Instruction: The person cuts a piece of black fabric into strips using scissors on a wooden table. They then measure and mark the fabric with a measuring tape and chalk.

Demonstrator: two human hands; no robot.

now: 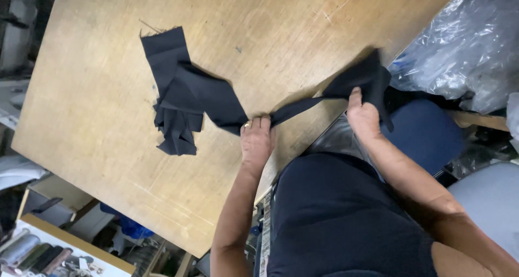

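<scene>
1. Two hands share one black fabric strip: the left hand is closed, pinching its narrow, twisted middle on the wooden table.
2. The right hand is closed on the wider end, right of the left hand and off the table edge.
3. The strip's long axis runs between them, taut.
4. Beyond the left hand, soft matte black fabric pieces lie piled, edges frayed.

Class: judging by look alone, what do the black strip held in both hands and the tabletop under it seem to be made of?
Black strip: seemingly matte woven cloth; it creases and drapes limply. Tabletop: likely plywood or wood board, light brown, worn, with grain and scratches showing.
</scene>
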